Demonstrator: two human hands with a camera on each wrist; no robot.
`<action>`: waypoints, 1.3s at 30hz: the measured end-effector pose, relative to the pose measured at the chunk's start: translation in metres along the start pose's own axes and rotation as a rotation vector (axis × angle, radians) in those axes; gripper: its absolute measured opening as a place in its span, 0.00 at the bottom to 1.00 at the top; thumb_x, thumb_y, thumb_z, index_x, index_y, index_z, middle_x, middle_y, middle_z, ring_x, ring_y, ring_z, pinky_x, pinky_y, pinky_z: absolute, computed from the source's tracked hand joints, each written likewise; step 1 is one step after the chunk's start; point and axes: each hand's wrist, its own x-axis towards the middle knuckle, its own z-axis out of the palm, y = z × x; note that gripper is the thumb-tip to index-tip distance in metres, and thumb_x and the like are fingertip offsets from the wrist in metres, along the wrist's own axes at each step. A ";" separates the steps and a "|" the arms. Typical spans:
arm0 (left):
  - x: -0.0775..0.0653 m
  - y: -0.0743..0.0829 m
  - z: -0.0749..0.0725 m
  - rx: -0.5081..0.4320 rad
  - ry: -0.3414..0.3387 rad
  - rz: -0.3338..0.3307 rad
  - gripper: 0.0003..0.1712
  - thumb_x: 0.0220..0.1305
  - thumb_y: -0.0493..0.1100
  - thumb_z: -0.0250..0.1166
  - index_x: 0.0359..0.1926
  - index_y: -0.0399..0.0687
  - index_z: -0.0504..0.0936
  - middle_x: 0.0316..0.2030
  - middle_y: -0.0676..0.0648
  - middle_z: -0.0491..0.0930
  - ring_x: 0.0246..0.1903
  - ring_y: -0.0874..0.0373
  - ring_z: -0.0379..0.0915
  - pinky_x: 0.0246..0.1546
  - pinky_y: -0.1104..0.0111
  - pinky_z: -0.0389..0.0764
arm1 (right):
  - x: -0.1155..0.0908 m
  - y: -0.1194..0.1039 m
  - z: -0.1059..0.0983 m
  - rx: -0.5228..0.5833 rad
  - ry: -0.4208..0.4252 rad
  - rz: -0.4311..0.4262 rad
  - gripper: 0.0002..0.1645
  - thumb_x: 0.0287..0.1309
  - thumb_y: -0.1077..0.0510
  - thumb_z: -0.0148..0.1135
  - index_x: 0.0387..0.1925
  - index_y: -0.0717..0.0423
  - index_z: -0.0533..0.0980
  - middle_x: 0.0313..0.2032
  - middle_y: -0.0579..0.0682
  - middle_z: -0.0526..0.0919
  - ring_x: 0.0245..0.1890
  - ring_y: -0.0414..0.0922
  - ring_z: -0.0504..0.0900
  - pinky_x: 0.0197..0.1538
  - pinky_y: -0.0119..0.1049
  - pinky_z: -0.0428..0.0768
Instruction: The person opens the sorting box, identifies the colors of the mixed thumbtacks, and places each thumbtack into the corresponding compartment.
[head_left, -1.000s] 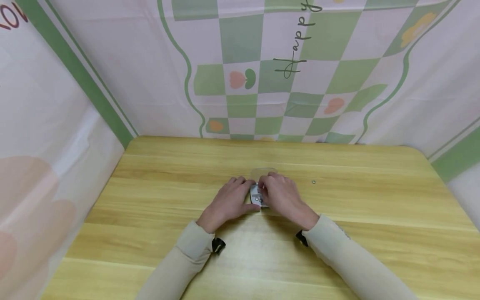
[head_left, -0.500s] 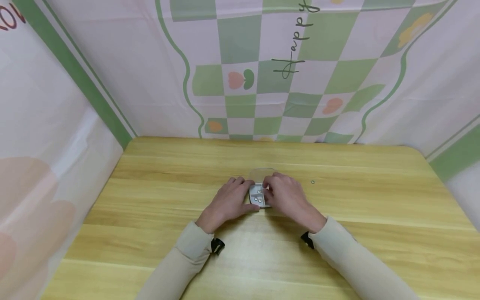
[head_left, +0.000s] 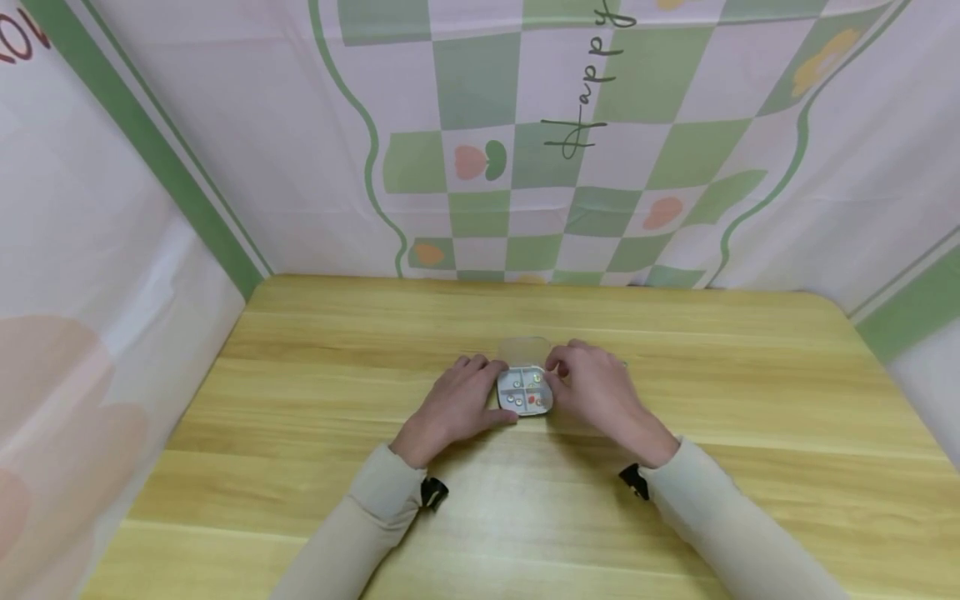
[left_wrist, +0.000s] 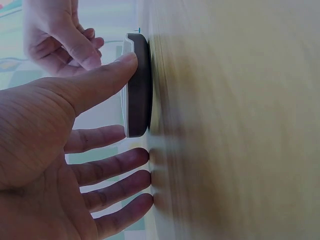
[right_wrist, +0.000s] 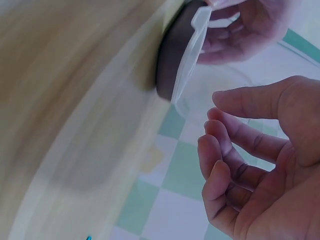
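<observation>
A small pill box (head_left: 522, 412) lies on the table with its transparent lid (head_left: 524, 350) swung back behind it. Its white interior is divided into compartments, which hold several small round pieces and a red one (head_left: 532, 400). My left hand (head_left: 459, 402) grips the box from its left, thumb at the near edge and index finger at the far edge. In the left wrist view, the dark side of the box (left_wrist: 139, 90) shows under that thumb. Beside the right edge is my right hand (head_left: 596, 396), its fingers (right_wrist: 216, 145) loosely bent with nothing between thumb and fingertips.
The wooden table (head_left: 360, 333) extends around both hands, meeting a checked fabric backdrop (head_left: 480, 212) at the back. A tiny piece (head_left: 625, 363) lies to the right, partly behind the right hand. Another fabric wall (head_left: 150, 275) stands at the left.
My right hand has moved right from over the box to beside it, uncovering the right compartments and the red piece. My left hand keeps its place on the box.
</observation>
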 end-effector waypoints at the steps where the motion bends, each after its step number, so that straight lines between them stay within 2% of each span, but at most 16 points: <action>1: 0.000 0.000 0.000 -0.001 0.000 -0.002 0.42 0.51 0.65 0.63 0.62 0.49 0.67 0.54 0.47 0.70 0.53 0.51 0.64 0.51 0.60 0.67 | 0.000 0.002 -0.001 -0.002 0.005 0.001 0.07 0.50 0.57 0.62 0.32 0.54 0.79 0.28 0.47 0.75 0.22 0.41 0.70 0.23 0.33 0.69; 7: 0.000 0.001 0.000 -0.003 0.000 -0.001 0.43 0.51 0.65 0.63 0.63 0.48 0.66 0.55 0.46 0.70 0.53 0.51 0.64 0.51 0.59 0.67 | 0.000 0.017 -0.009 -0.036 0.018 0.027 0.07 0.51 0.56 0.61 0.32 0.54 0.79 0.27 0.47 0.75 0.24 0.43 0.71 0.26 0.36 0.70; 15: -0.001 0.000 0.000 -0.002 -0.007 -0.007 0.44 0.51 0.65 0.63 0.64 0.48 0.64 0.56 0.45 0.69 0.55 0.49 0.64 0.52 0.58 0.66 | 0.000 0.040 -0.014 -0.045 -0.006 0.085 0.09 0.53 0.54 0.60 0.33 0.55 0.78 0.29 0.50 0.77 0.26 0.44 0.73 0.24 0.36 0.70; 24: 0.000 0.000 0.001 -0.004 -0.013 -0.009 0.44 0.51 0.66 0.62 0.64 0.48 0.65 0.57 0.45 0.69 0.55 0.49 0.63 0.53 0.59 0.65 | -0.002 0.066 -0.017 -0.051 -0.042 0.158 0.11 0.54 0.54 0.59 0.36 0.57 0.78 0.33 0.53 0.78 0.30 0.48 0.75 0.28 0.40 0.72; 39: -0.001 0.000 0.002 0.005 -0.005 -0.004 0.44 0.51 0.67 0.62 0.63 0.48 0.65 0.56 0.46 0.69 0.55 0.50 0.64 0.53 0.59 0.66 | -0.004 0.081 -0.024 -0.100 -0.114 0.259 0.18 0.52 0.54 0.60 0.41 0.62 0.76 0.36 0.57 0.74 0.33 0.53 0.73 0.30 0.45 0.70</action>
